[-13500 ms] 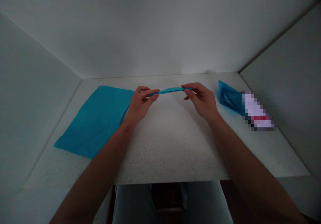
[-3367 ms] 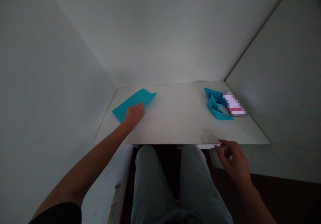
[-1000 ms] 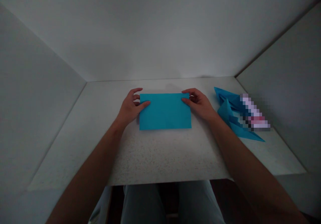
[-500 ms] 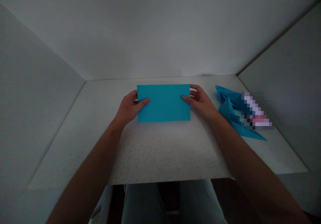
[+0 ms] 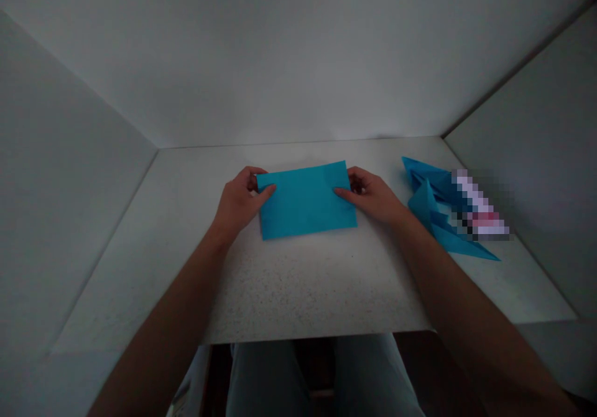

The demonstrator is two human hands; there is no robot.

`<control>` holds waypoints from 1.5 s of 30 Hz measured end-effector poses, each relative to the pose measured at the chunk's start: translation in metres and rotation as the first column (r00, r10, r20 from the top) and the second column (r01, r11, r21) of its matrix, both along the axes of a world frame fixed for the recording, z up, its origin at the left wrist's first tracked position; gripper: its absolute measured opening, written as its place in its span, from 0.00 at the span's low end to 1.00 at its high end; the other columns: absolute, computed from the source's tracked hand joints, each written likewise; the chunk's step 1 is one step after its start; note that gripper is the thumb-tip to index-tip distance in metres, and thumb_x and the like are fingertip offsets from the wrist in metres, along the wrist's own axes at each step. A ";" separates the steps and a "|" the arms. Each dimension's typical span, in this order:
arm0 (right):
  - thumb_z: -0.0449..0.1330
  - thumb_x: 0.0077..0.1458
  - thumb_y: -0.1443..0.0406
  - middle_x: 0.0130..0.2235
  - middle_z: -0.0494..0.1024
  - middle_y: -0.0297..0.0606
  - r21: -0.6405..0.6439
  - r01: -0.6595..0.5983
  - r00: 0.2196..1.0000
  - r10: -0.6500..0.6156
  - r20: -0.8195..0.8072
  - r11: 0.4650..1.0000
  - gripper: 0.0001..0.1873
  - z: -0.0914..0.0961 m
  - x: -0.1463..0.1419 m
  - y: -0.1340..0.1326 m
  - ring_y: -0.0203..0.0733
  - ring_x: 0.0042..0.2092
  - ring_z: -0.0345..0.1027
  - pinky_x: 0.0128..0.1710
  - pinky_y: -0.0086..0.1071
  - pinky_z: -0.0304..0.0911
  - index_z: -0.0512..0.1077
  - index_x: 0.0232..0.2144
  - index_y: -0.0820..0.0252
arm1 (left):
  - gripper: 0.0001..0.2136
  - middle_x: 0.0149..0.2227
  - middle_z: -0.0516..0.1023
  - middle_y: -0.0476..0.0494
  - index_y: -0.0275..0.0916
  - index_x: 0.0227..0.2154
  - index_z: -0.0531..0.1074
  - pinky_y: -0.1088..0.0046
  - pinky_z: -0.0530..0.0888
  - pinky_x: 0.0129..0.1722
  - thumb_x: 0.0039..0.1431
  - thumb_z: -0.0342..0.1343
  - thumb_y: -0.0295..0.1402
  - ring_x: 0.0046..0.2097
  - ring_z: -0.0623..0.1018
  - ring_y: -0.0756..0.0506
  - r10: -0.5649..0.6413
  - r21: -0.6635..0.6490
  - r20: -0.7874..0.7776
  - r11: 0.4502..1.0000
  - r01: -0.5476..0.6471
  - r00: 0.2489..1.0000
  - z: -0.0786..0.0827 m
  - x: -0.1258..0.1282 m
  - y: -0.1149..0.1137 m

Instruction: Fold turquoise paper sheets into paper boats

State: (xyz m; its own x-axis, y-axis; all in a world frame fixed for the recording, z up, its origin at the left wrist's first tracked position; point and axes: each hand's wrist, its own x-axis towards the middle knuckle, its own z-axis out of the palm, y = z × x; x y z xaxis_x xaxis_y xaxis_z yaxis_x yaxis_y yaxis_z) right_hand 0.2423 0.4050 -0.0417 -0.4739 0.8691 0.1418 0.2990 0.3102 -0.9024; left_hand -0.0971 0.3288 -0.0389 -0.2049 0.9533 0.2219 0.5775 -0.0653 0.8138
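Observation:
A blue rectangular sheet of paper point(image 5: 305, 202) is held up over the table, tilted so its right side sits higher than its left. My left hand point(image 5: 240, 199) pinches its left edge, thumb on the front face and fingers curled behind. At the right edge my right hand point(image 5: 370, 194) grips it the same way, thumb in front. The fingertips behind the paper are partly hidden. Whether the paper's lower edge touches the table, I cannot tell.
Folded blue paper shapes point(image 5: 431, 208) with pointed ends lie on the right of the white table point(image 5: 298, 292). Beside them is a pixelated, blurred-out item point(image 5: 480, 208). White walls point(image 5: 298, 56) enclose the table at the back and both sides.
The paper has turned slightly counter-clockwise and come a little closer to me, its left side dropping. Both hands keep their hold. The folded shapes on the right stay put.

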 end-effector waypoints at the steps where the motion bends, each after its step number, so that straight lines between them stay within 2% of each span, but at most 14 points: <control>1: 0.74 0.58 0.51 0.34 0.81 0.36 0.069 0.002 0.997 -0.008 0.081 0.998 0.16 0.000 0.000 0.000 0.46 0.35 0.72 0.38 0.40 0.67 0.80 0.41 0.51 | 0.23 0.45 0.83 0.40 0.43 0.53 0.78 0.55 0.79 0.52 0.55 0.73 0.43 0.46 0.82 0.37 0.024 0.045 -0.119 0.999 -0.019 0.993 0.000 0.001 -0.001; 4: 0.73 0.58 0.54 0.31 0.79 0.36 0.163 -0.043 0.977 0.007 0.213 0.986 0.12 -0.001 -0.001 0.000 0.45 0.32 0.69 0.36 0.40 0.62 0.80 0.39 0.53 | 0.28 0.60 0.79 0.32 0.44 0.59 0.79 0.45 0.72 0.64 0.56 0.74 0.43 0.59 0.78 0.30 -0.059 0.146 -0.383 0.982 0.124 0.922 0.002 0.010 -0.007; 7: 0.72 0.59 0.53 0.33 0.80 0.36 0.149 -0.053 0.978 0.021 0.206 0.987 0.15 -0.002 -0.003 -0.002 0.45 0.32 0.70 0.35 0.39 0.63 0.80 0.44 0.52 | 0.22 0.64 0.78 0.34 0.47 0.61 0.80 0.43 0.68 0.68 0.67 0.68 0.47 0.65 0.75 0.29 -0.388 0.021 -0.480 0.892 0.452 0.787 0.001 0.023 -0.012; 9: 0.70 0.62 0.52 0.35 0.81 0.36 0.122 -0.050 0.987 0.030 0.159 0.991 0.14 0.000 -0.004 -0.004 0.45 0.34 0.71 0.35 0.38 0.64 0.80 0.46 0.51 | 0.28 0.67 0.76 0.33 0.48 0.66 0.76 0.42 0.67 0.68 0.67 0.67 0.51 0.67 0.72 0.27 -0.492 -0.063 -0.473 0.846 0.529 0.731 -0.001 0.030 -0.015; 14: 0.69 0.66 0.52 0.39 0.83 0.37 0.254 0.111 0.993 -0.100 -0.058 0.961 0.10 0.005 -0.006 -0.010 0.47 0.40 0.75 0.43 0.42 0.71 0.81 0.42 0.48 | 0.57 0.68 0.68 0.26 0.44 0.79 0.56 0.38 0.66 0.68 0.54 0.75 0.60 0.68 0.68 0.24 -0.232 0.115 -0.432 0.944 0.308 0.872 -0.002 0.033 -0.016; 16: 0.69 0.67 0.53 0.39 0.83 0.38 0.380 0.277 0.956 -0.212 -0.204 0.883 0.08 0.008 -0.006 -0.013 0.49 0.40 0.75 0.45 0.46 0.72 0.81 0.41 0.47 | 0.55 0.63 0.69 0.29 0.44 0.78 0.58 0.44 0.72 0.65 0.54 0.76 0.58 0.63 0.72 0.29 -0.100 0.261 -0.376 0.943 0.209 0.921 0.003 0.031 -0.016; 19: 0.68 0.69 0.59 0.41 0.84 0.39 0.590 0.462 0.881 -0.268 -0.389 0.662 0.02 0.018 -0.002 -0.018 0.50 0.42 0.78 0.47 0.48 0.73 0.81 0.43 0.45 | 0.45 0.57 0.70 0.34 0.44 0.72 0.65 0.56 0.78 0.54 0.58 0.75 0.53 0.51 0.76 0.38 0.046 0.427 -0.245 0.902 0.065 0.968 0.009 0.029 -0.017; 21: 0.69 0.68 0.63 0.42 0.85 0.38 0.760 0.420 0.907 -0.224 -0.356 0.496 0.05 0.024 0.000 -0.022 0.50 0.44 0.79 0.46 0.48 0.74 0.82 0.46 0.46 | 0.40 0.51 0.74 0.39 0.46 0.70 0.65 0.61 0.78 0.48 0.62 0.72 0.54 0.44 0.76 0.42 0.003 0.474 -0.125 0.879 0.057 0.992 0.011 0.028 -0.016; 23: 0.69 0.68 0.64 0.42 0.85 0.38 0.889 0.193 0.981 -0.109 -0.162 0.414 0.08 0.027 -0.002 -0.027 0.48 0.43 0.80 0.44 0.45 0.74 0.82 0.48 0.47 | 0.37 0.47 0.78 0.43 0.46 0.71 0.61 0.63 0.78 0.45 0.69 0.64 0.59 0.40 0.78 0.45 -0.178 0.423 0.029 0.894 0.150 0.984 0.010 0.027 -0.015; 25: 0.67 0.71 0.63 0.43 0.86 0.38 0.888 -0.120 0.993 0.056 0.106 0.444 0.07 0.027 -0.009 -0.032 0.45 0.42 0.81 0.42 0.41 0.74 0.82 0.49 0.49 | 0.36 0.47 0.82 0.41 0.43 0.71 0.58 0.63 0.78 0.44 0.74 0.54 0.61 0.39 0.81 0.45 -0.317 0.260 0.209 0.930 0.260 0.925 0.007 0.027 -0.014; 27: 0.67 0.72 0.58 0.45 0.87 0.39 0.755 -0.375 0.927 0.231 0.297 0.538 0.09 0.023 -0.017 -0.036 0.44 0.43 0.81 0.43 0.39 0.74 0.83 0.50 0.51 | 0.38 0.48 0.84 0.37 0.39 0.71 0.57 0.62 0.79 0.44 0.72 0.57 0.61 0.40 0.84 0.44 -0.293 0.027 0.339 0.953 0.302 0.894 0.004 0.029 -0.014; 31: 0.72 0.67 0.48 0.42 0.87 0.38 0.496 -0.557 0.830 0.457 0.319 0.666 0.20 0.019 -0.026 -0.041 0.42 0.38 0.80 0.40 0.35 0.73 0.83 0.51 0.54 | 0.42 0.50 0.84 0.38 0.40 0.70 0.61 0.64 0.80 0.42 0.58 0.75 0.44 0.40 0.84 0.44 -0.182 -0.229 0.346 0.935 0.271 0.920 -0.001 0.038 -0.016; 38: 0.68 0.72 0.56 0.41 0.85 0.39 0.551 -0.302 0.951 0.208 0.227 0.778 0.12 0.020 -0.017 -0.033 0.46 0.41 0.80 0.45 0.41 0.71 0.81 0.52 0.53 | 0.35 0.50 0.82 0.40 0.41 0.72 0.64 0.70 0.77 0.35 0.63 0.65 0.35 0.37 0.81 0.48 -0.253 -0.234 0.425 0.897 0.376 0.869 0.005 0.041 -0.017; 45: 0.69 0.67 0.51 0.59 0.80 0.51 0.522 0.027 0.978 -0.132 0.164 0.852 0.27 0.009 -0.013 -0.021 0.61 0.58 0.76 0.61 0.57 0.69 0.76 0.63 0.53 | 0.26 0.45 0.86 0.40 0.39 0.65 0.73 0.67 0.76 0.42 0.67 0.62 0.42 0.43 0.81 0.43 -0.344 -0.233 0.308 0.877 0.420 0.887 0.013 0.034 -0.015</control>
State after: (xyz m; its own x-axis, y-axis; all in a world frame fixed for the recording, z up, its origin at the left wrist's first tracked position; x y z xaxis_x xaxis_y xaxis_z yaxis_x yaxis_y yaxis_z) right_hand 0.2295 0.3843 -0.0322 -0.4695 0.7313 0.4947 0.4892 0.6819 -0.5438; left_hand -0.0636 0.3137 -0.0254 0.1766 0.9810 -0.0801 0.3303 0.0176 0.9437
